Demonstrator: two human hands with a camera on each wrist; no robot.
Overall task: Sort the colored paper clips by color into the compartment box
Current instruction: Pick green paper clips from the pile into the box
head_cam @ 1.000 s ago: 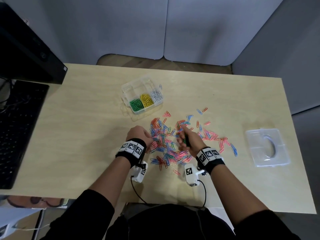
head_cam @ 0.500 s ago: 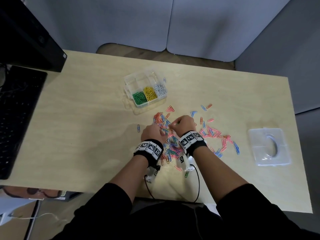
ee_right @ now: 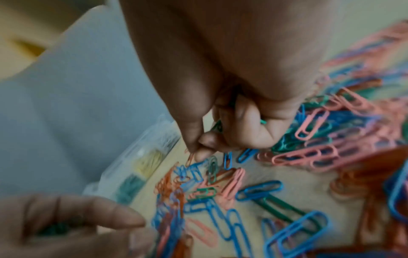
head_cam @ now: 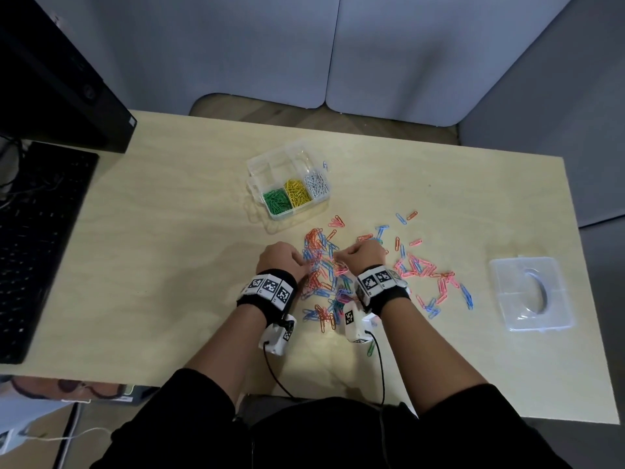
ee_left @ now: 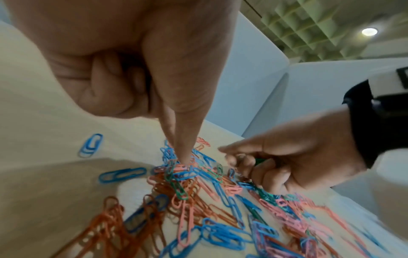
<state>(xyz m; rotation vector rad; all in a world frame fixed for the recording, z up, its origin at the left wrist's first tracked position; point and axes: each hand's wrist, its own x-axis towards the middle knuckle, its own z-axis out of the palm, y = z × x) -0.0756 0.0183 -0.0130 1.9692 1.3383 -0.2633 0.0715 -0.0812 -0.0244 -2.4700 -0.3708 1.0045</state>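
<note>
A keyboard (head_cam: 33, 238) lies at the table's (head_cam: 152, 265) left edge. The compartment box (head_cam: 289, 184) has six compartments: the three near ones hold green, yellow and white clips, one colour each; the three far ones look unfilled. The left hand (head_cam: 279, 260) pinches into the loose clip pile (head_cam: 324, 279), its other fingers curled around green clips. The right hand (head_cam: 363, 253) also pinches there, holding green clips (ee_right: 217, 126) in its curled fingers. One clear lid (head_cam: 531, 292) lies far right.
</note>
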